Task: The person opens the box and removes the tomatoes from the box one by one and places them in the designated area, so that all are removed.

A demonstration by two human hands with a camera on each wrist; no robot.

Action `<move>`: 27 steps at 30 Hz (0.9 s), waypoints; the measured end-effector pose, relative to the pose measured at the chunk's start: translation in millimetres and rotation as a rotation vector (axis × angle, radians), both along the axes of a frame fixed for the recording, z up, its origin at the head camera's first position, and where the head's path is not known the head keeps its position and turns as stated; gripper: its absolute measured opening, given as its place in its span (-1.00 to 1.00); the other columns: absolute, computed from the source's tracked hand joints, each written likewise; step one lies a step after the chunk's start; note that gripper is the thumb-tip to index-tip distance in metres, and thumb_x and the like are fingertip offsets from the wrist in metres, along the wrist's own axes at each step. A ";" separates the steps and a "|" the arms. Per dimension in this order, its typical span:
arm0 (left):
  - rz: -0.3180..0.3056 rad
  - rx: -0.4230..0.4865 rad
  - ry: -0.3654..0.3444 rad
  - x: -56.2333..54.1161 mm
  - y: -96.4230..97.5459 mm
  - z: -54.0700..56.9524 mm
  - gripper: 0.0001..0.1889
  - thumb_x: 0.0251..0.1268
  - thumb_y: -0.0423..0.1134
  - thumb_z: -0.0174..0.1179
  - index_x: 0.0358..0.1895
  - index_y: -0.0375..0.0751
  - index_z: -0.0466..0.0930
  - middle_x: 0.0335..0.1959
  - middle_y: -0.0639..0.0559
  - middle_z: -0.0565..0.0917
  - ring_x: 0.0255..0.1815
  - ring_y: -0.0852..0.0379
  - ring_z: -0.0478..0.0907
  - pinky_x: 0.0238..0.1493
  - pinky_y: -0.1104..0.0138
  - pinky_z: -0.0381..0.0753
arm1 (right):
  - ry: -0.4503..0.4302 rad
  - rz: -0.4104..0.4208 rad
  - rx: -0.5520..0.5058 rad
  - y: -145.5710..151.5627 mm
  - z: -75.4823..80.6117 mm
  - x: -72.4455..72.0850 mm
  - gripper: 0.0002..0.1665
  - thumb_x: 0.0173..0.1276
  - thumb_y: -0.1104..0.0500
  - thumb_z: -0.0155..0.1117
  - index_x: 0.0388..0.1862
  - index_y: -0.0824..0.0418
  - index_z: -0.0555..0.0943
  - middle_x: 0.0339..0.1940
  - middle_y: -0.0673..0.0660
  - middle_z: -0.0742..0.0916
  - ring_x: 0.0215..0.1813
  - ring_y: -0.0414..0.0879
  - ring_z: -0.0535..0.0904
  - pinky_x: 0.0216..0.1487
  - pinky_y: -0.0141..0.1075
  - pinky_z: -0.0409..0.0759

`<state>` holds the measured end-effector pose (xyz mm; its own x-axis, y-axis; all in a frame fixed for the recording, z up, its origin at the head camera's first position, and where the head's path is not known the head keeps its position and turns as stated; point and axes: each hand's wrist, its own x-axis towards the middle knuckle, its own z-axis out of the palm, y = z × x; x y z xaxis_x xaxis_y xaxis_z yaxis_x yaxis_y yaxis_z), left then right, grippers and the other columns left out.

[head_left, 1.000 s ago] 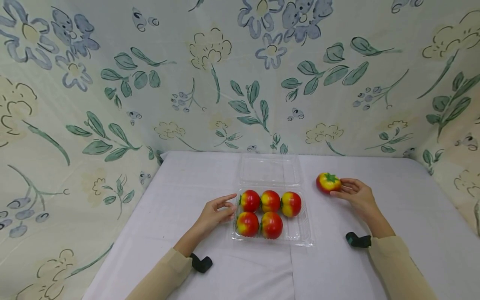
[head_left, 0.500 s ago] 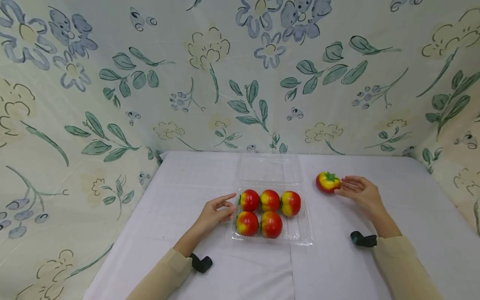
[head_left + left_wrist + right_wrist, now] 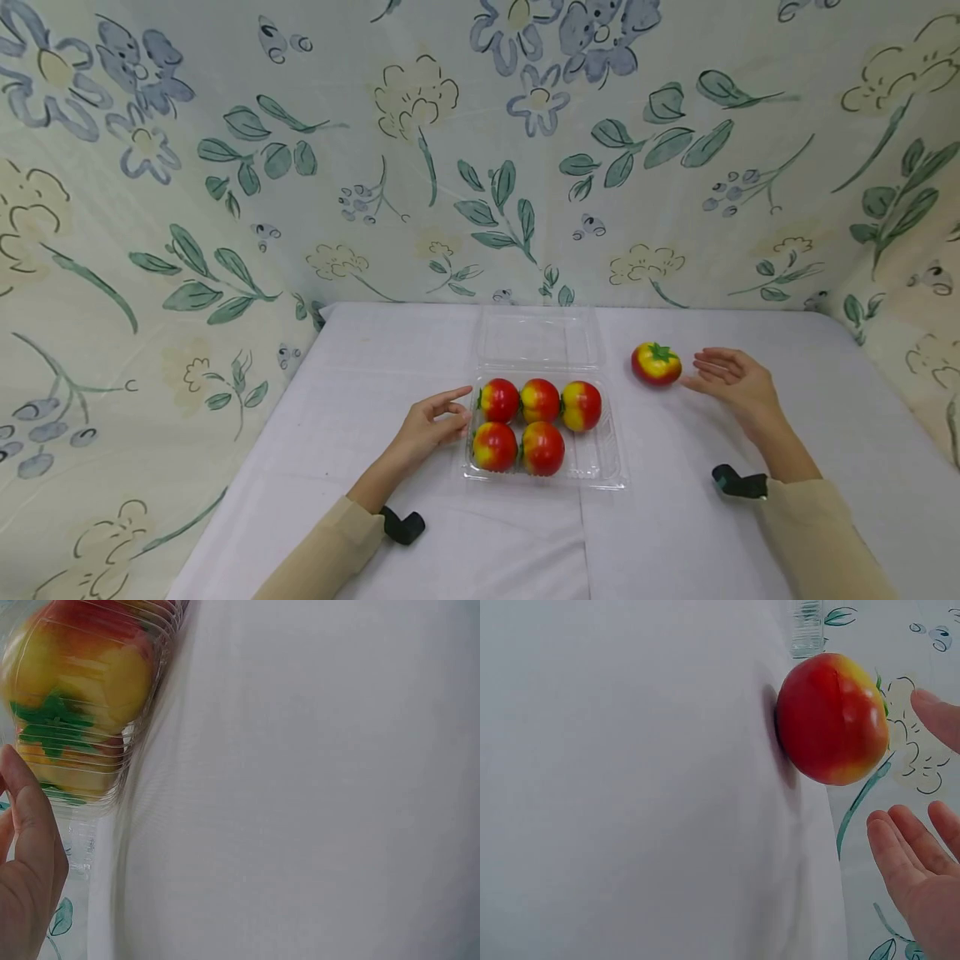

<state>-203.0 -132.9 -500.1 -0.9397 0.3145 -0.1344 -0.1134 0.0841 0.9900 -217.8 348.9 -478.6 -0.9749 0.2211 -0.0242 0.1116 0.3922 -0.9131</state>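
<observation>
Right hand (image 3: 738, 390) drawn back from lone fruit (image 3: 656, 365), fingers spread, holding nothing. Lone fruit rests untouched on surface (image 3: 660, 533), outside and right of open container (image 3: 596, 457) with five fruits (image 3: 543, 448). Left hand (image 3: 426, 429) relaxed beside container, contact unclear.

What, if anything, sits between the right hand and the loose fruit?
Nothing visible; just a small gap between the right hand and the loose fruit. The clear container lies off to the fruit's left.

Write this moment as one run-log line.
left hand: beside clear container | right hand: empty, apart from loose fruit | lid: open | five red-yellow fruits: inside container | loose fruit: on white cloth
</observation>
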 end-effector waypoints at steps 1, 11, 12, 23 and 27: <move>0.001 -0.003 0.000 0.0 -0.1 -0.2 -0.47 0.37 -0.31 0.28 0.39 -0.19 0.46 -0.17 -0.12 0.59 -0.33 0.13 0.63 -0.11 0.37 0.69 | 0.007 -0.001 -0.001 -0.2 1.4 1.1 -0.10 0.30 0.09 0.46 0.46 0.37 0.23 0.39 0.43 0.43 0.35 0.17 0.45 -0.04 -0.57 0.56; 0.000 -0.012 0.003 0.0 -0.8 0.0 -0.47 0.37 -0.29 0.29 0.39 -0.16 0.47 -0.17 -0.12 0.59 -0.32 0.12 0.63 -0.12 0.39 0.69 | 0.067 0.010 0.041 -9.0 19.8 14.6 -0.15 0.33 0.11 0.44 0.47 0.35 0.26 0.37 0.42 0.46 0.29 0.04 0.53 -0.04 -0.58 0.55; 0.000 -0.008 0.002 0.2 -0.7 0.3 -0.47 0.38 -0.29 0.28 0.39 -0.17 0.46 -0.17 -0.12 0.59 -0.33 0.12 0.63 -0.12 0.38 0.69 | 0.075 0.011 0.039 -10.4 21.5 16.0 -0.14 0.32 0.11 0.44 0.46 0.35 0.26 0.37 0.41 0.46 0.25 -0.03 0.55 -0.04 -0.58 0.55; 0.005 -0.016 -0.012 1.0 -0.3 2.1 -0.47 0.38 -0.29 0.28 0.40 -0.17 0.46 -0.16 -0.12 0.58 -0.32 0.12 0.63 -0.11 0.37 0.69 | 0.147 0.095 0.016 -30.3 32.7 31.6 -0.21 0.28 0.17 0.48 0.38 0.38 0.34 0.29 0.41 0.51 0.09 -0.28 0.57 -0.06 -0.54 0.58; 0.003 -0.014 -0.010 0.5 -0.4 1.7 -0.47 0.38 -0.30 0.28 0.40 -0.18 0.45 -0.16 -0.13 0.59 -0.32 0.11 0.63 -0.11 0.37 0.69 | 0.152 0.140 0.008 -38.0 34.9 36.0 -0.21 0.26 0.17 0.49 0.37 0.38 0.34 0.26 0.39 0.53 0.06 -0.33 0.58 -0.06 -0.54 0.59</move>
